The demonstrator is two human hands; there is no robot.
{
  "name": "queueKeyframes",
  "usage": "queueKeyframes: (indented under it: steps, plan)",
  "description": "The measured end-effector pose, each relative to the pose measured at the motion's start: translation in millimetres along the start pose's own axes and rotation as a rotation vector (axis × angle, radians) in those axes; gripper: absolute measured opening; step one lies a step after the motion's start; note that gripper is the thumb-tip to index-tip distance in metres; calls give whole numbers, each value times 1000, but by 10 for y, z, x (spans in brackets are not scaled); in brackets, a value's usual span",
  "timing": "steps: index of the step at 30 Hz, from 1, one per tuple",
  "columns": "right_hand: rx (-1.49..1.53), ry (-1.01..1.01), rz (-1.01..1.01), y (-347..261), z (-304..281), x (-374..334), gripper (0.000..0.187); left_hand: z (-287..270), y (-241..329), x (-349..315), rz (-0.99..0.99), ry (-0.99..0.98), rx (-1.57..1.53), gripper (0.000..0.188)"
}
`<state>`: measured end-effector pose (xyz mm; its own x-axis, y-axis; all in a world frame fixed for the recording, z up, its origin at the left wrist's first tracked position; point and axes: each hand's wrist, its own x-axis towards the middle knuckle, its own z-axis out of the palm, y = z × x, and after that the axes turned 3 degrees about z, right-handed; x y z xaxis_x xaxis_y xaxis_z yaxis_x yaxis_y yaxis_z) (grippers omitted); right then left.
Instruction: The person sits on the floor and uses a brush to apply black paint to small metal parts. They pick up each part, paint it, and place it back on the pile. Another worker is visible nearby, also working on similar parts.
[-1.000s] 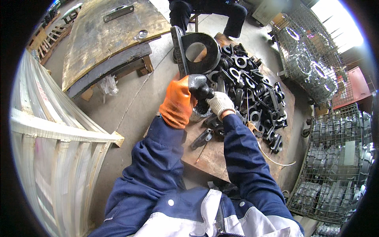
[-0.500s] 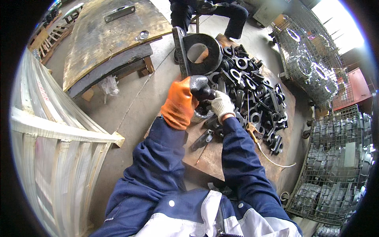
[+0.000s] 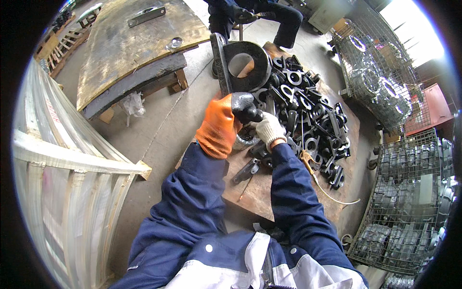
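My left hand (image 3: 222, 118), in an orange glove with dark coated fingers, is closed at the lower end of a black metal bracket (image 3: 220, 62). This bracket has a flat bar with a hole at its top and a thick ring beside it, standing upright. Against the left fingers, my right hand (image 3: 269, 127) in a white knit glove is closed. Whatever it grips is hidden between the two hands. Just below the hands, a shiny round metal piece (image 3: 244, 140) shows in part. A heap of black ring brackets (image 3: 308, 113) lies right of my hands.
The heap rests on a brown board (image 3: 260, 200), with a thin tool with a pale cord (image 3: 310, 166) across it. A wooden-topped table (image 3: 139, 43) stands at left, a white slatted frame (image 3: 77, 164) nearer. Wire cages (image 3: 399, 197) line the right. Opposite sits another person (image 3: 284, 24).
My hands have barely moved; the bracket stays in place. The person opposite has brought a gloved hand further into view.
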<state>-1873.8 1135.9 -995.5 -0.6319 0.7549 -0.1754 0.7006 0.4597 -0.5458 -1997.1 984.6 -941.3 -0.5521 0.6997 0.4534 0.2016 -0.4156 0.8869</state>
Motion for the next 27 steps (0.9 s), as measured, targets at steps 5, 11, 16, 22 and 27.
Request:
queueKeyframes:
  steps: [5,11,16,22,27]
  plan:
    - [-124,-135,66,30,-43,29,23,-36,43,-47,95,-71,148,24]
    - [96,89,-73,184,222,128,24,-22,-24,5,-83,-1,-204,28]
    - [-387,-33,-38,304,354,193,25,-14,-1,-34,-81,13,-95,28]
    - [384,-207,106,481,441,200,23,-37,22,-27,35,-56,110,24]
    - [-119,-3,-32,468,463,163,23,6,-16,-20,-67,33,-182,23]
